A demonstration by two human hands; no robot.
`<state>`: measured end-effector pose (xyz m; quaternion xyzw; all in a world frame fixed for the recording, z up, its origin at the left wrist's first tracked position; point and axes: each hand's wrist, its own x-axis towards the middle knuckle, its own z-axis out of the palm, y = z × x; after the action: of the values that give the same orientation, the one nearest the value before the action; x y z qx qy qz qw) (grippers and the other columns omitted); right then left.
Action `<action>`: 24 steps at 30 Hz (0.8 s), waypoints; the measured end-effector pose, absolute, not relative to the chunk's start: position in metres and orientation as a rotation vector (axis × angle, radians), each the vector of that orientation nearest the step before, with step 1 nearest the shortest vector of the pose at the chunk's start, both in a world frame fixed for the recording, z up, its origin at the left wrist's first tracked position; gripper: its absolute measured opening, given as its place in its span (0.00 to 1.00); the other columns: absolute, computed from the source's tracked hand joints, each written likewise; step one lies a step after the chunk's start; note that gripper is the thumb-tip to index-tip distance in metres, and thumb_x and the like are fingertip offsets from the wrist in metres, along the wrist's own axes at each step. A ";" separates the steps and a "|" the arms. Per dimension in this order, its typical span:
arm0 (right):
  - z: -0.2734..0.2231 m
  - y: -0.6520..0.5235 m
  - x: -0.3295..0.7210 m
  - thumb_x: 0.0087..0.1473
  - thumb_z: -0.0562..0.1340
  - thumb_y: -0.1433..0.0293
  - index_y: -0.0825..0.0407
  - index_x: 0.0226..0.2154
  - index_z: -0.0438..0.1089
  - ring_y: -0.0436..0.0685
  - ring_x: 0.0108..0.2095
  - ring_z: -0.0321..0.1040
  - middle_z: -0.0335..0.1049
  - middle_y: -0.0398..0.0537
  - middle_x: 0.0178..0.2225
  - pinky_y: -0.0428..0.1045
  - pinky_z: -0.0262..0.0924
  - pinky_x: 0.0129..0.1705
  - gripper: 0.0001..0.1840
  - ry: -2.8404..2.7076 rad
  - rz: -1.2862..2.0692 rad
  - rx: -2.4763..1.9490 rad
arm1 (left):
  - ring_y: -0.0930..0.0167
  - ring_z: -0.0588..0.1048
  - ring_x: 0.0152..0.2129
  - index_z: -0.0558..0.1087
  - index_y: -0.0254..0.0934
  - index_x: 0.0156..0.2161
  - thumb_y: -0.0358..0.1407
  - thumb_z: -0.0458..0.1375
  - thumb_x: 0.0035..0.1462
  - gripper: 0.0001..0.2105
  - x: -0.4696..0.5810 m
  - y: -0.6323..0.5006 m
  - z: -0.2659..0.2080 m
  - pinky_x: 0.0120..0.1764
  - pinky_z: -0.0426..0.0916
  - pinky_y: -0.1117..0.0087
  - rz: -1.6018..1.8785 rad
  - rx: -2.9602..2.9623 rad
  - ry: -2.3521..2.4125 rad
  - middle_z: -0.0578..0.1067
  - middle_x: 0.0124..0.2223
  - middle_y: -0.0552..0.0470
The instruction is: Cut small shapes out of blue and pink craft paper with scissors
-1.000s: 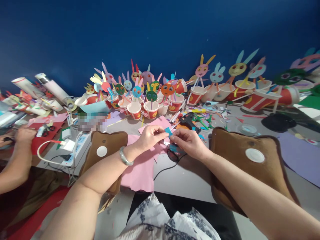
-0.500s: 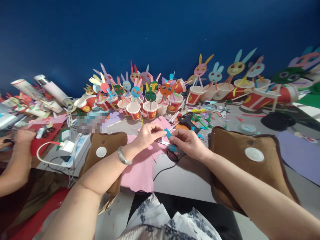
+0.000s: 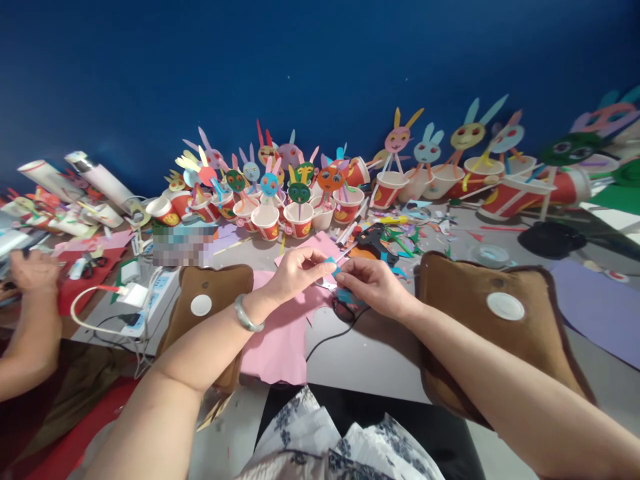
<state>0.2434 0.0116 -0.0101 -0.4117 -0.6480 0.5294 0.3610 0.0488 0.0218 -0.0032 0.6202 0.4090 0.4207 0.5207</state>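
My left hand (image 3: pixel 300 272) and my right hand (image 3: pixel 373 285) meet over the table, each pinching a small piece of blue paper (image 3: pixel 331 265) between thumb and fingers. Most of the paper is covered by my fingertips. Just below them lie scissors (image 3: pixel 343 309) with dark handles, partly over more blue paper (image 3: pixel 350 296). Pink paper (image 3: pixel 275 340) spreads under and beside my left forearm. Behind my hands is a black and orange glue gun (image 3: pixel 373 241), among coloured paper scraps (image 3: pixel 407 237).
Red-and-white paper cups (image 3: pixel 299 220) with paper rabbit faces line the back. Brown cushions (image 3: pixel 500 327) flank my arms. At left are a power strip (image 3: pixel 160 293) with cables and a co-worker's hand (image 3: pixel 35 270). Purple paper (image 3: pixel 600 310) lies right.
My fingers have shifted slightly on the blue paper, and less of it shows. The co-worker's hand at left has lifted and moved a little left.
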 end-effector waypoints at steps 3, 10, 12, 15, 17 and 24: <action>-0.012 0.012 0.244 0.50 0.67 0.52 0.54 0.26 0.68 0.47 0.20 0.55 0.64 0.41 0.20 0.44 0.51 0.20 0.22 -1.691 1.335 -1.044 | 0.78 0.67 0.18 0.71 0.33 0.27 0.43 0.64 0.54 0.14 0.050 0.021 -0.003 0.23 0.63 0.76 1.021 1.541 0.981 0.70 0.21 0.56; -0.011 0.010 0.240 0.51 0.67 0.58 0.56 0.28 0.72 0.48 0.23 0.58 0.67 0.43 0.23 0.44 0.54 0.23 0.16 -1.708 1.319 -1.015 | 0.77 0.67 0.20 0.69 0.34 0.26 0.42 0.63 0.54 0.14 0.058 0.011 -0.003 0.25 0.63 0.75 1.074 1.561 0.989 0.70 0.22 0.56; -0.010 0.009 0.238 0.52 0.66 0.58 0.55 0.25 0.71 0.48 0.22 0.58 0.66 0.43 0.22 0.44 0.53 0.22 0.17 -1.699 1.309 -1.013 | 0.77 0.67 0.19 0.69 0.34 0.26 0.42 0.62 0.55 0.14 0.059 0.010 -0.005 0.24 0.63 0.76 1.082 1.574 0.998 0.69 0.21 0.56; -0.008 0.008 0.237 0.52 0.65 0.59 0.54 0.23 0.69 0.47 0.21 0.58 0.66 0.42 0.21 0.44 0.52 0.22 0.16 -1.685 1.300 -1.022 | 0.77 0.67 0.19 0.68 0.34 0.26 0.42 0.61 0.56 0.14 0.059 0.009 -0.007 0.25 0.63 0.75 1.088 1.603 0.991 0.70 0.21 0.56; -0.008 0.007 0.237 0.52 0.65 0.60 0.54 0.22 0.69 0.47 0.20 0.57 0.66 0.42 0.20 0.44 0.52 0.22 0.15 -1.696 1.292 -1.017 | 0.77 0.68 0.20 0.69 0.34 0.27 0.41 0.61 0.57 0.13 0.059 0.010 -0.009 0.25 0.63 0.75 1.064 1.613 0.972 0.70 0.23 0.55; -0.005 0.008 0.237 0.51 0.63 0.63 0.53 0.21 0.67 0.46 0.18 0.54 0.60 0.39 0.16 0.43 0.50 0.20 0.13 -1.698 1.350 -1.018 | 0.77 0.68 0.21 0.68 0.35 0.27 0.40 0.60 0.58 0.13 0.060 0.008 -0.003 0.26 0.63 0.75 1.077 1.683 0.972 0.69 0.24 0.56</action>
<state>0.2369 0.0078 -0.0054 -0.3956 -0.6601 0.5246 0.3642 0.0597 0.0081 -0.0027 0.6786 0.3919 0.4344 0.4440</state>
